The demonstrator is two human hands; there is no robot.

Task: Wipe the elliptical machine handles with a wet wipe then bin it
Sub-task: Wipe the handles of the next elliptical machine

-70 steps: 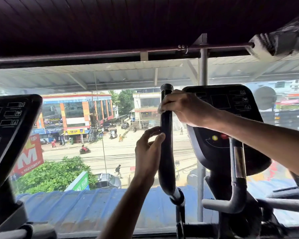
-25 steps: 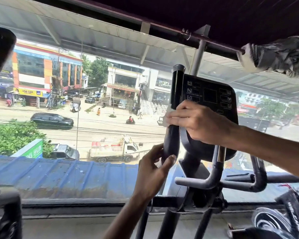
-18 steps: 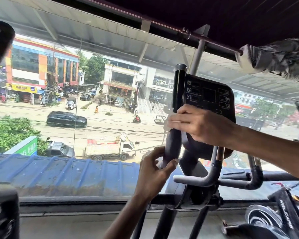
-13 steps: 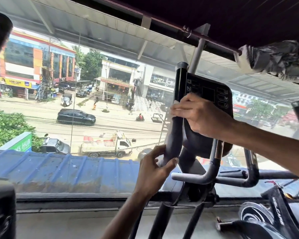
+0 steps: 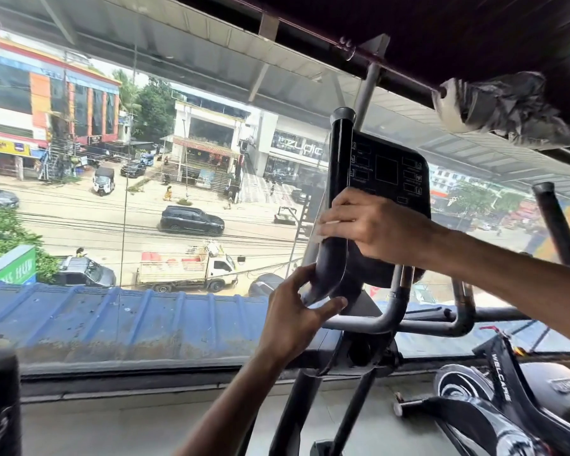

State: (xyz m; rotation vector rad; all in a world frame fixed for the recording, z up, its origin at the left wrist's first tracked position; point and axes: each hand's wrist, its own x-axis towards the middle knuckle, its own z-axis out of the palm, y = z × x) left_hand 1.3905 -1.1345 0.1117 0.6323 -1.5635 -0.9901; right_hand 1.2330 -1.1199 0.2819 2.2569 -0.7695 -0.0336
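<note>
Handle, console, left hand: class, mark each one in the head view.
handle (image 5: 340, 153), head view, on its upright black shaft above the hands.
console (image 5: 387, 169), head view, on its dark screen panel.
left hand (image 5: 292, 319), head view, on the hand's back.

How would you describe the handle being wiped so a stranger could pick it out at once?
Find the black console before the window. The handle is the upright black tube at its left edge. Unlike the untouched bar far right, it has the right hand holding a white wipe on it and the left hand below.
</note>
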